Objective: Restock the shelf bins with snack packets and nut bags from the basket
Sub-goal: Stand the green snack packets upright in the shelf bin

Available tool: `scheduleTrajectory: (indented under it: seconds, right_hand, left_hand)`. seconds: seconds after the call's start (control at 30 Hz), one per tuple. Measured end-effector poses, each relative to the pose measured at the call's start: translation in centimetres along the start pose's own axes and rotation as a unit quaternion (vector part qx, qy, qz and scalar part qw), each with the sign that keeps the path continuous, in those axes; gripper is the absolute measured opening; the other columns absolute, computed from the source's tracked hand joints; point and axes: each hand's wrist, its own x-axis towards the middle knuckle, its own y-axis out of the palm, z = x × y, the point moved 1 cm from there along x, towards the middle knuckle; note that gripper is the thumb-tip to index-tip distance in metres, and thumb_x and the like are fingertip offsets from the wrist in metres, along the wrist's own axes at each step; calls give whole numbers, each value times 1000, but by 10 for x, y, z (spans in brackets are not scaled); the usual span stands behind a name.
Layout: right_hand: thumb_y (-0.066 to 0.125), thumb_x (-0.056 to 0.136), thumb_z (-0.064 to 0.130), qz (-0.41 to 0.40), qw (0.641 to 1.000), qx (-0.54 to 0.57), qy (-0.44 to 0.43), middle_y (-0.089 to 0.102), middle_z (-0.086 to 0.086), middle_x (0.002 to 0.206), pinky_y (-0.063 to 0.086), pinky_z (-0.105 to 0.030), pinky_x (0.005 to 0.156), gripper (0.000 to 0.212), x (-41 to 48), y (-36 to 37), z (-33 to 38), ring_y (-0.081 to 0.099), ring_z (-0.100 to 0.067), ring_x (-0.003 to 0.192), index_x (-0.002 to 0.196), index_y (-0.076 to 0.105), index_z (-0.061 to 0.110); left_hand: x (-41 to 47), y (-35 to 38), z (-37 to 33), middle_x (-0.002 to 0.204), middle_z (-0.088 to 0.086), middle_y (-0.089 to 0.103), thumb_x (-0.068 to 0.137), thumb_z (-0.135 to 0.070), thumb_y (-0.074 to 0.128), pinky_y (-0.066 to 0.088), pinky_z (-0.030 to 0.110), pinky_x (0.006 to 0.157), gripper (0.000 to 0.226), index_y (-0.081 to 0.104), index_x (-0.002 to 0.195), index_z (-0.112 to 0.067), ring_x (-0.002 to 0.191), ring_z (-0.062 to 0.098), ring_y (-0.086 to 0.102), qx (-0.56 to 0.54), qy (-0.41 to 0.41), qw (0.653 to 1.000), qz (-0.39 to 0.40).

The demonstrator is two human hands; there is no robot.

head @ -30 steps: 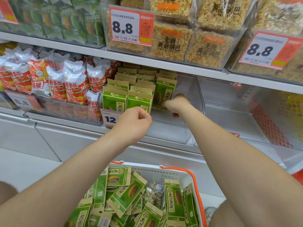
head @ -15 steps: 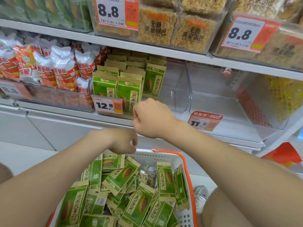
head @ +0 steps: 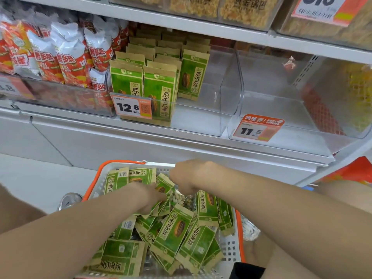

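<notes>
A white basket with an orange rim [head: 231, 246] sits low in front of me, filled with several green seed packets [head: 177, 228] and a clear nut bag [head: 181, 198]. My left hand [head: 149, 196] reaches into the pile, its fingers laid on a green packet [head: 164, 185]. My right hand [head: 189, 177] hangs over the basket's far end above the nut bag, fingers curled down with their tips hidden. On the shelf, a clear bin [head: 201, 121] holds upright rows of the same green packets [head: 161, 87] on its left side, with bare room on its right.
A clear bin [head: 291, 109] with an 11.5 tag stands to the right. Red and white snack bags [head: 66, 57] fill the bin on the left. Boxes of rice crackers [head: 241, 9] sit on the shelf above. A white cabinet front runs below the shelf.
Both hands have dropped from in front of the shelf bin down into the basket. My view has tilted downward, so the basket fills more of the frame.
</notes>
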Motion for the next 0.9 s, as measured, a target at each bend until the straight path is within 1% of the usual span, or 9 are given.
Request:
scheduleTrajectory:
  seconds: [0.07,0.13,0.33,0.43,0.5,0.67,0.73,0.83,0.9]
  right_hand:
    - [55,96,7,-8,1000,-6,-9,51,-1,81,45,-30,49,10,4,-7,3,53,-15,62,98,61,15]
    - [55,95,9,-18,1000,0,-24,53,0,83,42,-30,47,27,8,-12,7,55,-15,64,120,64,16]
    - [56,97,12,-42,998,-6,-46,54,-2,84,39,-30,49,10,5,-38,11,52,-16,66,106,60,13]
    - [57,99,16,-12,1000,-5,-22,61,0,88,38,-28,51,15,-4,-50,5,60,-18,77,111,66,12]
    - [57,102,19,20,1000,-15,2,59,2,84,40,-28,54,11,-14,-56,-4,59,-17,74,97,63,12]
    - [56,102,18,36,999,-11,35,56,2,90,44,-30,59,9,-45,-73,-31,53,-17,71,96,53,24]
    - [67,100,35,36,999,-1,40,54,3,90,38,-29,55,31,-57,-79,-37,50,-16,72,91,40,25]
    - [77,79,69,16,997,48,50,57,8,92,39,-32,57,59,-61,-81,-45,56,-14,79,95,46,21]
    - [75,78,74,-35,993,110,28,56,9,83,38,-30,56,57,-58,-83,-46,54,-9,72,83,48,24]
  left_hand:
    - [3,9,-7,170,11,-25,95,7,56,55,43,98,104,3,163,-51,148,42,40,19,3,999,27]
    - [7,13,-6,169,12,-29,95,1,63,57,42,98,104,5,163,-52,138,38,52,2,7,1000,14]
    - [12,4,2,166,4,21,87,-41,83,51,44,98,87,28,154,-42,129,31,56,-103,58,991,-60]
    - [9,-12,9,145,10,33,91,-24,73,59,43,84,68,33,143,-42,102,27,65,-187,78,977,-66]
    - [4,-26,13,137,12,40,94,-14,60,63,41,74,65,31,148,-36,85,22,73,-283,78,952,-87]
    - [-27,-61,17,98,25,65,95,0,50,51,31,51,39,42,127,-20,67,30,71,-591,101,792,-116]
    - [-41,-72,19,91,29,71,92,0,46,49,31,50,40,43,129,-13,66,38,69,-660,110,732,-130]
    - [-66,-85,19,86,29,72,94,-9,43,48,30,54,36,52,122,10,65,39,70,-747,127,629,-171]
    - [-85,-94,18,75,21,67,103,-21,38,49,32,55,29,57,106,2,57,33,67,-802,132,548,-197]
